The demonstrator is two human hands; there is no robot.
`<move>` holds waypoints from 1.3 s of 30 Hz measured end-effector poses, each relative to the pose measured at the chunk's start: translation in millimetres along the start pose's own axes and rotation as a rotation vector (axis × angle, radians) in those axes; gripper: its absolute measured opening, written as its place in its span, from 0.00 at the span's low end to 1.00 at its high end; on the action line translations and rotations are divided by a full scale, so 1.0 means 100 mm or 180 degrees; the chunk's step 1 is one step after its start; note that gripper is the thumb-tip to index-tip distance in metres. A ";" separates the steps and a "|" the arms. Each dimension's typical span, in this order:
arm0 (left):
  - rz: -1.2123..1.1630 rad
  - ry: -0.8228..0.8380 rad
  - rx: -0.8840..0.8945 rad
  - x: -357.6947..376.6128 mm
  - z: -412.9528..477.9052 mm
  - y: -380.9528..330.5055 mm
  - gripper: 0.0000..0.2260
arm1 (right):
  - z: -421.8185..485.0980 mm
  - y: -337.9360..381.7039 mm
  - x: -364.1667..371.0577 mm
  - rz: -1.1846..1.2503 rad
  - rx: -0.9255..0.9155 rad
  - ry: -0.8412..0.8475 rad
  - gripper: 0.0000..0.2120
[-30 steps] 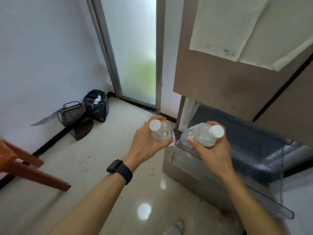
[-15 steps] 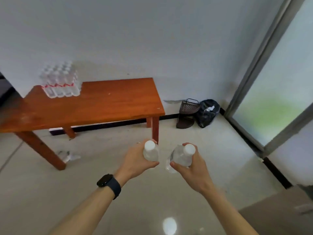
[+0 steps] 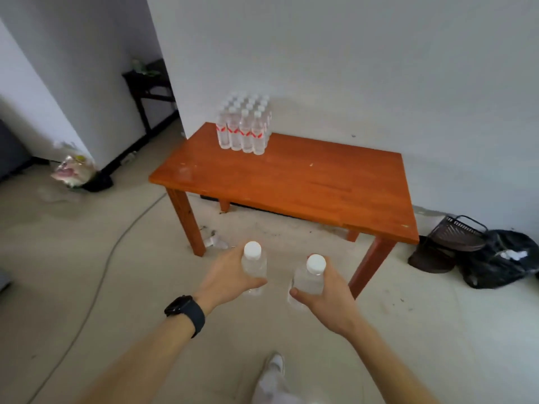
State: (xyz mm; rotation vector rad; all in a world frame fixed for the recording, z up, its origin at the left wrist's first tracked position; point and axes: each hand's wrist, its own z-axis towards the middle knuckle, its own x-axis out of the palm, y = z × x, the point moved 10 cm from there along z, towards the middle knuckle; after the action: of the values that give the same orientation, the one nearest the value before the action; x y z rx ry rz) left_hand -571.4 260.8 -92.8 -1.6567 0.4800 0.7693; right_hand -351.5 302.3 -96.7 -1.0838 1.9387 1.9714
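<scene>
My left hand (image 3: 226,275) grips a clear water bottle with a white cap (image 3: 253,262), held upright in front of me. My right hand (image 3: 329,293) grips a second clear water bottle with a white cap (image 3: 310,277) beside it. Both bottles hang above the floor, a short way in front of an orange wooden table (image 3: 306,182). A shrink-wrapped pack of several water bottles (image 3: 243,126) with red labels stands on the table's far left corner by the wall. A black watch sits on my left wrist.
A dark basket (image 3: 449,240) and a black rubbish bag (image 3: 501,258) lie on the floor right of the table. A plastic bag (image 3: 73,170) and a cable (image 3: 96,281) lie on the left. A dark side table (image 3: 148,86) stands in the back passage. My shoe (image 3: 272,371) shows below.
I have turned left from the fridge and door to face the table, which is nearer and more central now. Both hands keep their bottles.
</scene>
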 end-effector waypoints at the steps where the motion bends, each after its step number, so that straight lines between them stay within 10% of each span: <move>1: 0.0010 -0.0050 -0.0051 -0.07 0.14 0.09 0.24 | 0.20 0.02 0.07 0.0007 0.0005 0.0053 0.31; 19: -0.0487 -0.0384 -0.0721 -1.17 3.02 1.26 0.32 | 3.51 0.74 0.94 -0.0229 -0.0091 0.0610 0.34; 39: -0.0159 0.0565 -0.0448 -2.13 6.86 2.53 0.32 | 7.09 1.43 2.00 -0.0301 0.0608 -0.0079 0.31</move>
State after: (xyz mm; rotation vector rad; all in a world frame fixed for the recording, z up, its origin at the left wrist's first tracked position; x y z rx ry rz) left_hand -1048.1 848.0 -183.1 -1.8715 0.5163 0.6339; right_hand -841.0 864.6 -179.2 -1.0741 1.9767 1.7035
